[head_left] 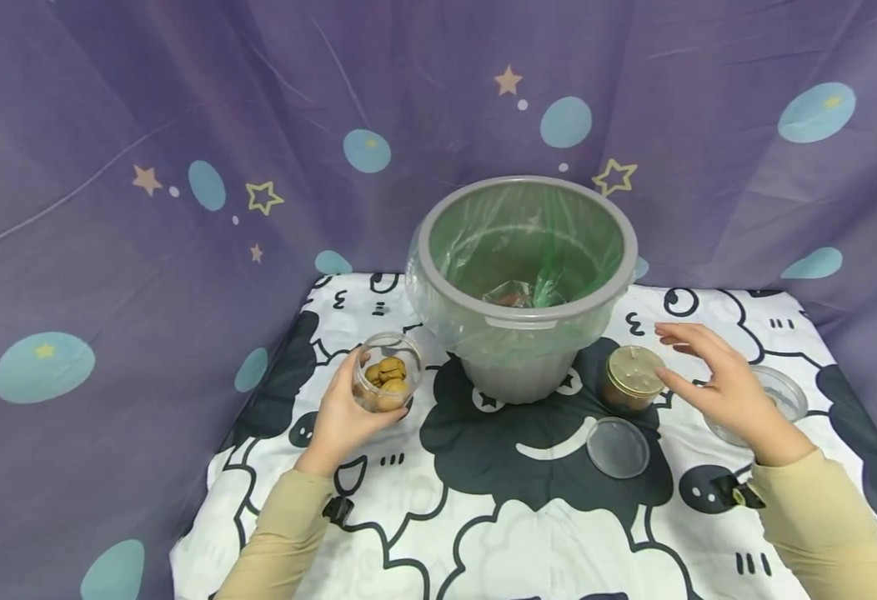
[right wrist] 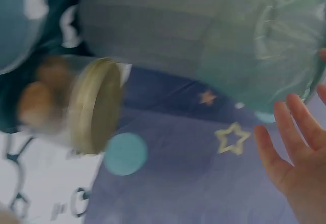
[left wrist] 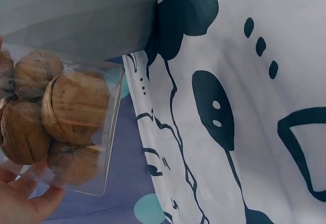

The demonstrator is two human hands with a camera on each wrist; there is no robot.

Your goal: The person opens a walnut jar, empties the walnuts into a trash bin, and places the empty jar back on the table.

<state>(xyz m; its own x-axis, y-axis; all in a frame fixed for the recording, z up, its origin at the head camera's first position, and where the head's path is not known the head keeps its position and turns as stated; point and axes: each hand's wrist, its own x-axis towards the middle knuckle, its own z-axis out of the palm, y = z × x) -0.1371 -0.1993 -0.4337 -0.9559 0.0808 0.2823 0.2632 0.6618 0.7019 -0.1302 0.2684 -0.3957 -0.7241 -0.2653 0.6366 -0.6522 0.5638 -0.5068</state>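
The worktop [head_left: 498, 533] carries a white cloth [head_left: 423, 500] printed with dark cartoon figures. A lined bin [head_left: 517, 377] stands at frame centre; right of it sit an upright gold-lidded jar [head_left: 633, 375], a flat clear lid [head_left: 618, 448] and a partly hidden clear container [head_left: 789, 395].

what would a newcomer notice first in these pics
The eye likely lands on the gray bin with its translucent green bag, standing toward the back of the cartoon-print cloth. Next come the clear jar of walnuts, held in the left hand left of the bin, and the gold-lidded jar to the bin's right, near the right hand.
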